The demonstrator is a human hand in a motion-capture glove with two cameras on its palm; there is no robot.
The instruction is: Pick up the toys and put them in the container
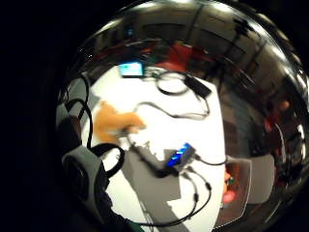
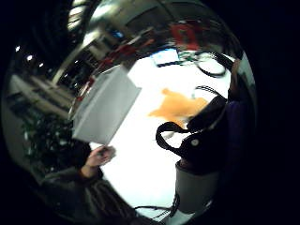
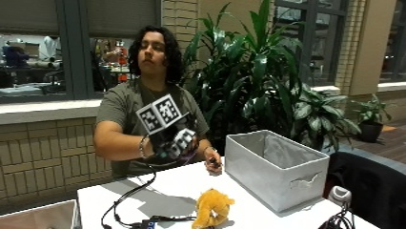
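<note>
Gloved hand (image 3: 172, 145) raised above worktop (image 3: 254, 210), holding nothing (finger spread unclear); yellow toy (image 3: 212, 208) lies beside grey container (image 3: 277, 168), ready for pickup

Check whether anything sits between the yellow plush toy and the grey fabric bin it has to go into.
Nothing visible does. The yellow plush toy lies on the white table just beside the open grey bin, with bare tabletop between them; the gloved right hand is raised above.
</note>
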